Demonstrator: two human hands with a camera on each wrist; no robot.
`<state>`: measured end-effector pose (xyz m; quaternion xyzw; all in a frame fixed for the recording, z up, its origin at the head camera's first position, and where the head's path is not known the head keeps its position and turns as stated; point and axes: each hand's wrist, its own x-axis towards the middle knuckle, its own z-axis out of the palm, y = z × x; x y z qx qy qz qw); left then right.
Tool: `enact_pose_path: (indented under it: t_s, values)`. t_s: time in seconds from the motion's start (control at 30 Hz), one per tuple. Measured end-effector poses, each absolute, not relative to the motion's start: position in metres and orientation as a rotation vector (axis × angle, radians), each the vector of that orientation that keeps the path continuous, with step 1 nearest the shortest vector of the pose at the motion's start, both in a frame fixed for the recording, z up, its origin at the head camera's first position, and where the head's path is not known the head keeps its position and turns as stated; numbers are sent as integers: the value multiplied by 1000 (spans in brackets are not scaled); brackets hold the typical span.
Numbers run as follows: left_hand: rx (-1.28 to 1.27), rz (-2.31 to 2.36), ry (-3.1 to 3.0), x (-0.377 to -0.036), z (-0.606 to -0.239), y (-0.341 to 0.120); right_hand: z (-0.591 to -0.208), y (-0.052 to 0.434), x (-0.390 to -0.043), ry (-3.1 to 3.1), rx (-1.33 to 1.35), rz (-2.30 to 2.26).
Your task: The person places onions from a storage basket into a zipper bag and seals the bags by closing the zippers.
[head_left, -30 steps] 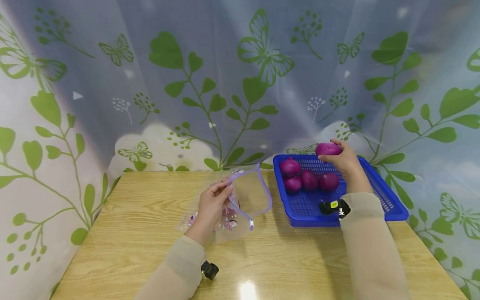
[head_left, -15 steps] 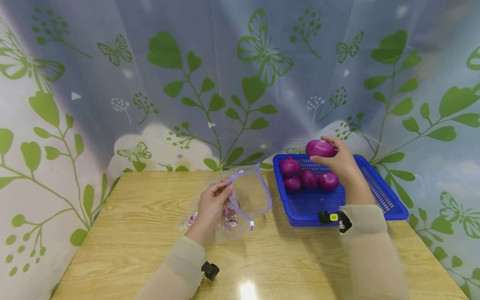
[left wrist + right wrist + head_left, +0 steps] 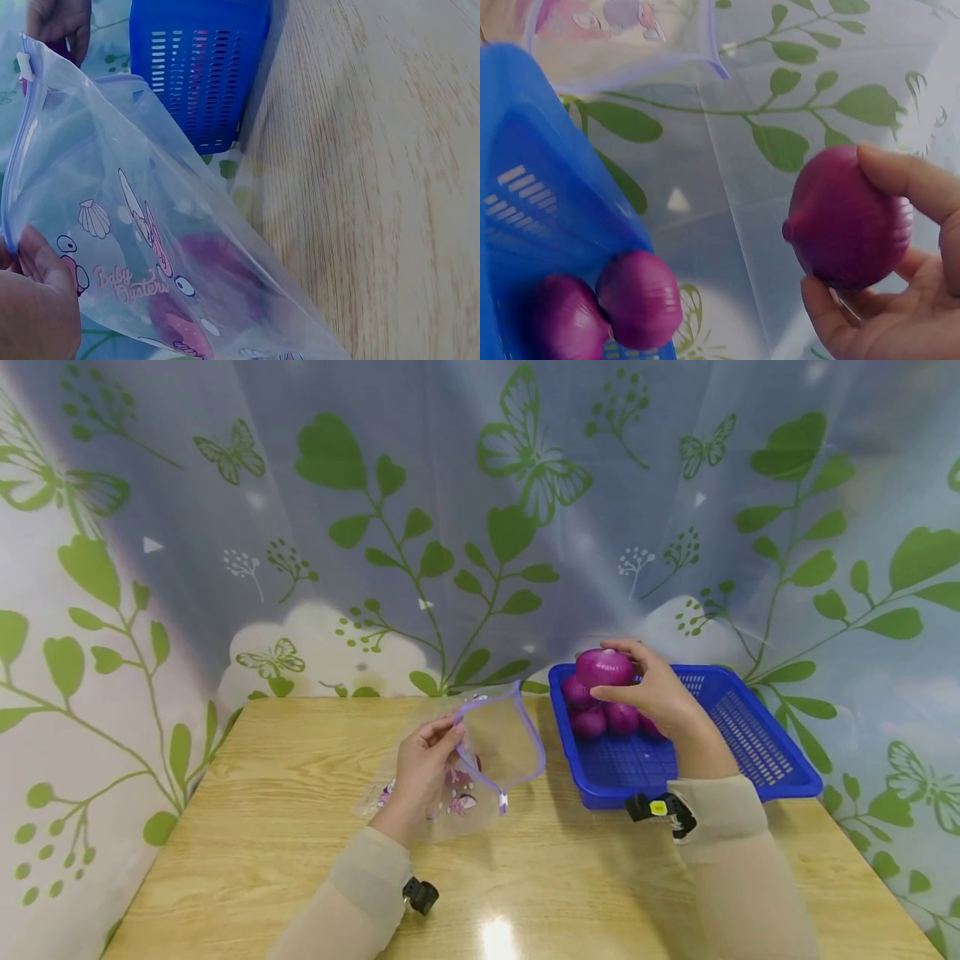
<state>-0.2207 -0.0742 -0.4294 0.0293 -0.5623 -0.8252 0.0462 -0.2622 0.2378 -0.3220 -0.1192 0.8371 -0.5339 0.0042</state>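
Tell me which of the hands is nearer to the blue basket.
Right. The right hand holds a red onion above the blue basket. The left hand is off to the basket's left, pinching the rim of a clear zip bag on the table.

Light wooden table, grain running lengthwise, glossy glare spot near front edge. Directly on it: clear zip bag left of centre; blue slotted basket just beside, right.
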Motion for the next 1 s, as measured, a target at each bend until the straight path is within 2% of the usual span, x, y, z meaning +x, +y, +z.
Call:
enact_pose_path:
  t_s: [1.0]
  values:
    - [102, -2523, -1688, -222, -427, -70, -338, 193, -251, 2320, -729, -1537]
